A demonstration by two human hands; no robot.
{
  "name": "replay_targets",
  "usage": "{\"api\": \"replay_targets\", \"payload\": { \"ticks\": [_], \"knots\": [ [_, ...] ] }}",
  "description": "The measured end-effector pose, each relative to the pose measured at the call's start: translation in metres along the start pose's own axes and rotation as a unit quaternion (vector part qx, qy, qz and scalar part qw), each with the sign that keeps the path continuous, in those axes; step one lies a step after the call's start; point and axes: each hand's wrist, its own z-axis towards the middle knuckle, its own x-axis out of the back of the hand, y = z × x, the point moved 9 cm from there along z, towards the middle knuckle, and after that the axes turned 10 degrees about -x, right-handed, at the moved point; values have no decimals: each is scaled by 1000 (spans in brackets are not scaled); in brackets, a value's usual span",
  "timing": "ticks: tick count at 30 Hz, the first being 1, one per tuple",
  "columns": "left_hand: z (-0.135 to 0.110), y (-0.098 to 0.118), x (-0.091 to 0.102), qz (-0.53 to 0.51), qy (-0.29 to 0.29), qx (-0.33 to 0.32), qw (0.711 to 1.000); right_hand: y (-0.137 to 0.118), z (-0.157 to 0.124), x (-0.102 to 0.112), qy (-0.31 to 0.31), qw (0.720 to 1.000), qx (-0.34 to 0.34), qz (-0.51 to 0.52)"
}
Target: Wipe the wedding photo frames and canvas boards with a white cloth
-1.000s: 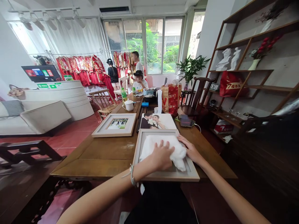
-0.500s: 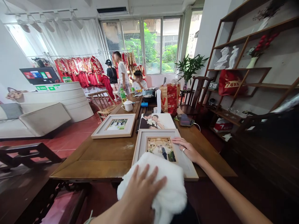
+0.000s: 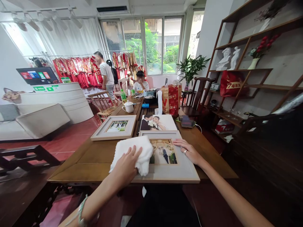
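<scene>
A framed wedding photo (image 3: 165,171) lies face up at the table's near edge. My left hand (image 3: 126,165) presses a white towel (image 3: 139,143) onto the left side of this frame, its thumb hidden. The towel covers the frame's left border and overhangs the wood beside it. On the frame's right side rests my right hand (image 3: 189,150), fingers stretched out flat near the photo's upper right corner, a ring on one finger. Just beyond the frame is an unframed couple's portrait (image 3: 157,123). Another framed photo (image 3: 113,127) lies to the left.
The wooden table (image 3: 85,160) also bears a white teapot (image 3: 128,106), a paper bag (image 3: 172,99), and a phone (image 3: 187,122) on a cable. One person sits at the far end; others stand near red garments (image 3: 75,71). A dark chair (image 3: 199,94) stands right.
My left hand has moved the towel forward and left, from the frame's near edge onto its left side. My right hand stays put. A person in the background has stepped left.
</scene>
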Motion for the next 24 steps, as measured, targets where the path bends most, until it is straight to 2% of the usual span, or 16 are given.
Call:
{"api": "replay_targets", "payload": {
  "ticks": [5, 8, 10, 13, 16, 20, 24],
  "knots": [
    [-64, 23, -10, -75, -92, -27, 993, 1, 0, 0, -2, 1000, -8, 0],
    [-69, 15, -9, -98, -66, -18, 993, 2, 0, 1, 0, 1000, -4, 1],
    [-51, 1, -5, -95, -12, -16, 995, 2, 0, 0, -1, 1000, -1, 1],
    [-8, -16, 0, -51, 62, -31, 996, 2, 1, 0, -3, 1000, 5, 0],
    [36, -21, 2, 25, 100, -31, 994, 1, 0, 1, 0, 1000, 7, -2],
    [80, -12, 9, 91, 120, -69, 986, 0, 0, 2, 2, 1000, 1, -2],
    [103, -10, 13, 91, 92, -126, 984, 0, 0, 0, 0, 1000, -4, -4]
  ]
}}
